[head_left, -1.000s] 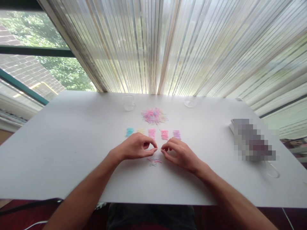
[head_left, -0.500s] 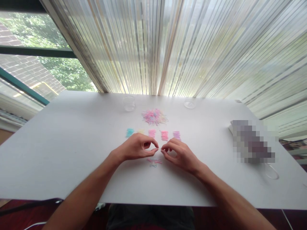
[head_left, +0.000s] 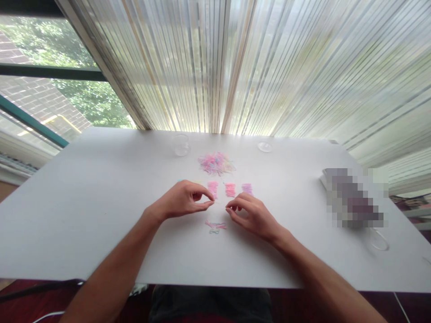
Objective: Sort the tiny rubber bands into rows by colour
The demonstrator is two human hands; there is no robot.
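Left hand [head_left: 182, 200] is left of frame center, palm side down, thumb and index curved into a ring, tips almost meeting. Can't tell if a band is pinched there; too small. Right hand [head_left: 253, 216] is right of center, thumb and index tips also close together, other fingers curled. Can't tell if it holds anything either. Fingertips of the two hands are near each other, gap between them.

Small elastic-looking bands everywhere mid-frame. Pink stack [head_left: 213, 189] sits just above the left fingertips, coral stack [head_left: 230, 190] to its right, purple stack [head_left: 247, 188] right of that, just above the right hand. Slivers of a teal stack [head_left: 179, 181] and a yellow stack [head_left: 196, 181] show past the left hand, which hides most of both. Mixed pile [head_left: 216, 163] is above the row, center. A few loose bands [head_left: 216, 225] lie below the hands, lower center, one twisted like a figure eight.

Clear cup [head_left: 181, 146] upper left of the pile, clear lid-like disc [head_left: 265, 147] upper right. Pixelated object [head_left: 353, 197] at right of frame. All on a white table [head_left: 84, 215].
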